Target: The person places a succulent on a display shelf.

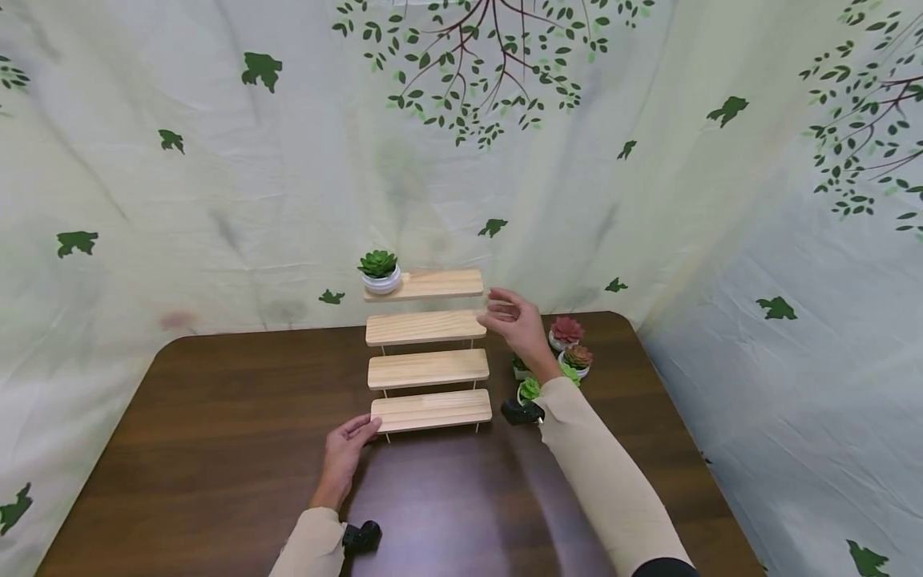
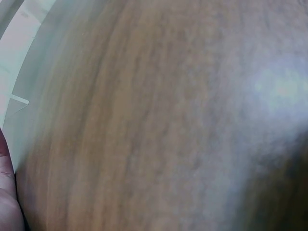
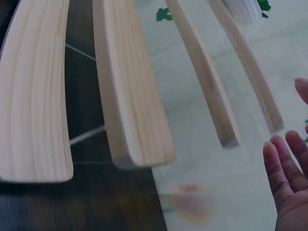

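A pale wooden tiered shelf (image 1: 430,369) with several stepped boards on thin light supports stands at the back of the table. My left hand (image 1: 342,457) pinches the left front corner of its lowest board (image 1: 433,411); in the left wrist view only part of that hand (image 2: 7,197) shows at the edge. Beside the right ends of the upper boards is my right hand (image 1: 515,320), fingers loosely bent with nothing in them. The right wrist view shows its fingertips (image 3: 273,149) apart from the board ends. A green succulent in a white pot (image 1: 380,272) sits at the top board's left end.
Several small potted succulents, among them a red one (image 1: 566,329) and an orange-brown one (image 1: 578,357), stand right of the shelf, partly behind my right forearm. A leaf-patterned cloth (image 1: 288,200) hangs behind the dark brown table (image 1: 238,417).
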Motion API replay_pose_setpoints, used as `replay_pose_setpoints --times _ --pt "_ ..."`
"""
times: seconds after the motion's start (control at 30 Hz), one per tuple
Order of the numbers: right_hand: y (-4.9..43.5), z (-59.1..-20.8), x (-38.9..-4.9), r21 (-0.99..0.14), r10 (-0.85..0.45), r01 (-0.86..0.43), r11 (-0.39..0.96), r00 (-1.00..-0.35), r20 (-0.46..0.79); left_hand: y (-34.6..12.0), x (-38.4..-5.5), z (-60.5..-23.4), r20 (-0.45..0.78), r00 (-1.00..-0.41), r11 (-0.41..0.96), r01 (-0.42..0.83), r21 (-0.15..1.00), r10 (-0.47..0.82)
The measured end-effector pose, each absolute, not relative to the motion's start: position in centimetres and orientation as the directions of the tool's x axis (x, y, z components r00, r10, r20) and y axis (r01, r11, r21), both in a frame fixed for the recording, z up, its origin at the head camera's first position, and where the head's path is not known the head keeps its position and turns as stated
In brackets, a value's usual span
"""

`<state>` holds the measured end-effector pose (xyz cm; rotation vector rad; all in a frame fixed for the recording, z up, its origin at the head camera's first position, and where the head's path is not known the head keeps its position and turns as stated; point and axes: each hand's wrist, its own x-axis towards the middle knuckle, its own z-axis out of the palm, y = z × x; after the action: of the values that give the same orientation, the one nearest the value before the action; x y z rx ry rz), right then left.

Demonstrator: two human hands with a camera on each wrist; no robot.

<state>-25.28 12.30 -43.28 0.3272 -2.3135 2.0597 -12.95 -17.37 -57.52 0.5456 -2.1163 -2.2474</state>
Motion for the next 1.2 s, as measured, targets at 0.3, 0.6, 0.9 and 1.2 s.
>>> replay_pose_setpoints --times 0.3,0.6,0.9,1.2 --pt "16.4 -43.8 -24.2 -0.988 -0.093 -0.117 0.099 -0.990 0.108 -17.1 -13.2 -57.8 -0.238 -0.941 -0.111 -0.217 0.970 -0.242" --pt "19.2 -44.2 -22.1 -0.980 -0.059 -0.113 0.166 -0.993 0.105 -17.1 -13.2 -57.8 -0.243 -0.939 -0.115 -0.220 0.969 -0.245" --pt "22.0 -48.0 -21.4 -0.975 0.003 -0.112 0.190 -0.993 0.115 -17.7 -13.0 -57.6 -0.225 -0.943 -0.086 -0.210 0.974 -0.246" --pt "24.6 -50.7 -19.7 -0.984 0.097 -0.071 0.162 -0.991 0.087 -17.5 -12.9 -57.8 -0.220 -0.948 -0.096 -0.203 0.974 -0.228"
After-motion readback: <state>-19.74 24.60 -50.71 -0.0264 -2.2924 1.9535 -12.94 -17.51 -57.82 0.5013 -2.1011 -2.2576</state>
